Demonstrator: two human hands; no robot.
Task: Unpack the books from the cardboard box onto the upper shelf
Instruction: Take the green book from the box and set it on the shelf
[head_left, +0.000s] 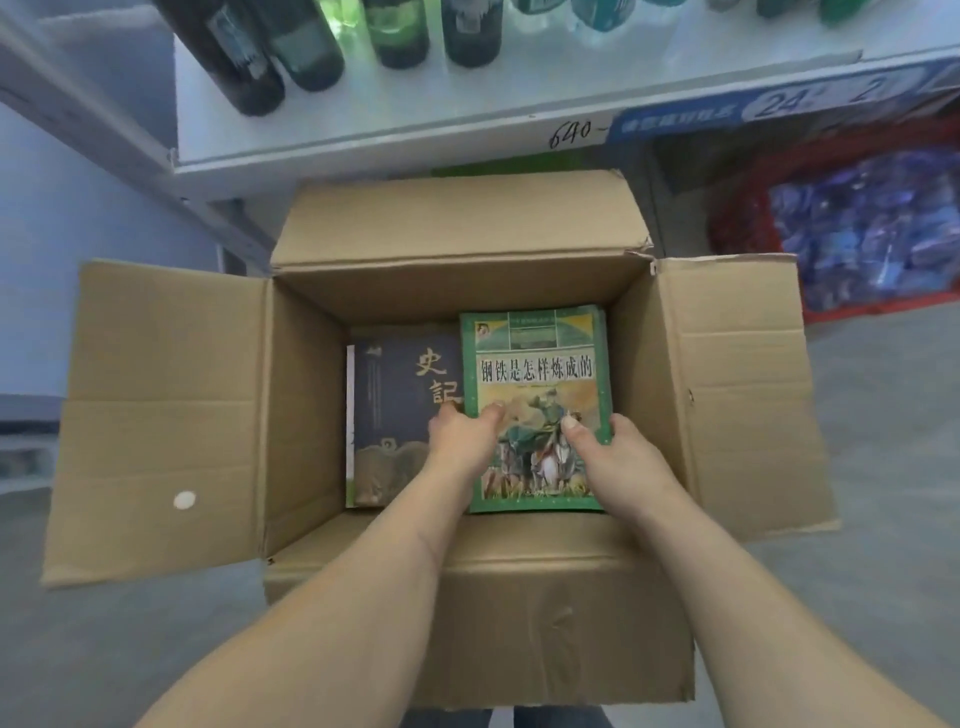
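Observation:
An open cardboard box (311, 415) sits on the floor below me, all flaps folded outward. Inside on the right lies a green book (537, 364) with a horseman on its cover. A dark blue book (400, 395) with gold characters lies beside it on the left. My left hand (460, 441) grips the green book's left edge, thumb on the cover. My right hand (605, 449) grips its right edge, thumb on the cover too. More books seem to lie under the green one. A white shelf (415, 130) runs above the box.
Dark and green glass bottles (306, 47) stand on the white shelf. A blue price strip (779, 106) runs along its right edge. A red basket (753, 208) of blue packets sits on the floor at the right. Grey floor surrounds the box.

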